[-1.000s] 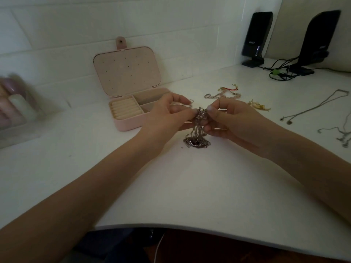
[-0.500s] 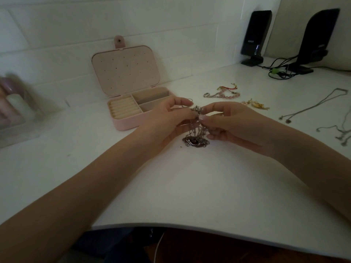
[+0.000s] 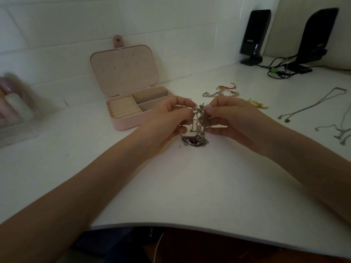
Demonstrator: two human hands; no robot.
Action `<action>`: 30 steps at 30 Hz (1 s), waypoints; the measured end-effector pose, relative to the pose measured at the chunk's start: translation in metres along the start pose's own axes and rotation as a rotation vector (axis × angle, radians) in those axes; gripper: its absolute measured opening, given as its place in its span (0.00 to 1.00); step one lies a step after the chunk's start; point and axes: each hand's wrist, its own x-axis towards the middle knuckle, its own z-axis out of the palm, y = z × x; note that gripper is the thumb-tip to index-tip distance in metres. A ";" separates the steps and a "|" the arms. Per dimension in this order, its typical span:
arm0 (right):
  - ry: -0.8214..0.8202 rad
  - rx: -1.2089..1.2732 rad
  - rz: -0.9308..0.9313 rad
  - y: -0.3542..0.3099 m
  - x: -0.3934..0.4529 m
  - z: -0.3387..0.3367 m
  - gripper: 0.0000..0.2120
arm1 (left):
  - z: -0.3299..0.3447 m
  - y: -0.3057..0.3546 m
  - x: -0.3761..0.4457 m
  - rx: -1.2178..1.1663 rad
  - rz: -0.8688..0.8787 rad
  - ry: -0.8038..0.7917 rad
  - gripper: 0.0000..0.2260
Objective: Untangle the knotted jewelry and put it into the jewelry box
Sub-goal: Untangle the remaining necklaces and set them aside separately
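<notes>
A knotted clump of silver chains point(image 3: 198, 121) hangs between my hands above the white desk, and its lower end with a dark red stone rests on the surface. My left hand point(image 3: 167, 118) pinches the clump's top left side. My right hand point(image 3: 233, 120) pinches its top right side with thumb and forefinger. The pink jewelry box point(image 3: 123, 124) stands open just left of my left hand, lid upright, with ring rolls and two compartments showing.
A beaded bracelet with red thread point(image 3: 222, 92) and a gold piece point(image 3: 256, 104) lie behind my hands. Thin silver necklaces point(image 3: 311, 105) are spread at the right. Two black speakers point(image 3: 253, 37) with cables stand at the back right. Blurred bottles point(image 3: 13, 107) sit far left.
Both hands keep their hold on the chains. My right hand's fingers have shifted on the top of the knot, and the strands are drawn a little wider apart.
</notes>
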 end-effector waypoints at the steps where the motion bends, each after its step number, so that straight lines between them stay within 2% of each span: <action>1: 0.020 0.013 -0.005 -0.001 0.001 -0.001 0.08 | 0.000 0.000 0.000 0.001 -0.003 0.008 0.10; 7: 0.007 0.256 0.061 -0.003 0.001 -0.002 0.05 | 0.001 0.000 -0.001 0.093 -0.015 -0.015 0.12; 9: 0.053 0.208 0.038 -0.002 0.001 -0.002 0.06 | 0.001 0.002 -0.001 0.098 -0.024 -0.020 0.12; 12: 0.137 -0.004 -0.064 -0.001 0.001 -0.003 0.09 | 0.000 0.002 0.000 0.093 -0.032 -0.022 0.14; 14: 0.117 0.075 -0.059 -0.001 0.002 -0.003 0.09 | -0.001 0.002 0.001 0.065 -0.055 -0.017 0.14; 16: 0.071 0.282 0.019 -0.002 0.002 -0.002 0.06 | -0.002 0.001 0.003 0.048 -0.083 -0.028 0.12; 19: 0.037 0.448 0.085 -0.002 0.002 -0.003 0.06 | 0.001 0.000 0.001 0.049 -0.099 -0.102 0.10; 22: -0.006 0.472 0.112 -0.004 0.002 -0.003 0.08 | 0.000 -0.001 0.001 0.053 -0.088 -0.148 0.14; 27: -0.054 0.509 0.151 -0.004 0.002 -0.002 0.08 | -0.001 0.001 0.003 -0.024 -0.158 -0.158 0.12; 30: -0.077 0.403 0.122 -0.003 0.000 -0.002 0.10 | -0.007 0.002 0.002 -0.139 -0.199 -0.233 0.09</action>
